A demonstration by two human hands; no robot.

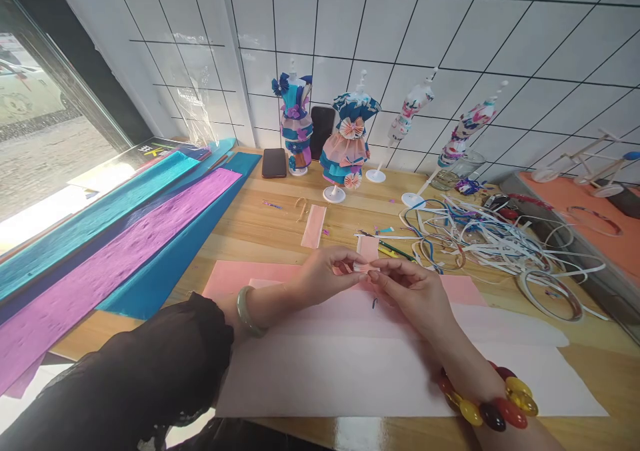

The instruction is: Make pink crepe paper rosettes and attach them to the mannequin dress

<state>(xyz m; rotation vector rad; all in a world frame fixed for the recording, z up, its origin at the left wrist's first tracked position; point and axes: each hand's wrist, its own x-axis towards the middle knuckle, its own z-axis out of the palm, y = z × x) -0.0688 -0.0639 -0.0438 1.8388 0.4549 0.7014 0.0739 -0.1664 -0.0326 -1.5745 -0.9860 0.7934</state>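
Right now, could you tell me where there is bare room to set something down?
Bare wood lies between the blue sheet and the loose peach strip, below the small scraps, and lower right, beside the pale paper. It is crowded around the tangled strips and dress forms.

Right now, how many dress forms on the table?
4, along the wall: blue-purple form at left, pink-blue form next, third form right of that, fourth form at right end.

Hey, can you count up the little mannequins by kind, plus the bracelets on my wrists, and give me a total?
Mannequins in ruffled skirts: 2
Slim mannequins without skirts: 2
Green bangle: 1
Beaded bracelet: 1
Total: 6
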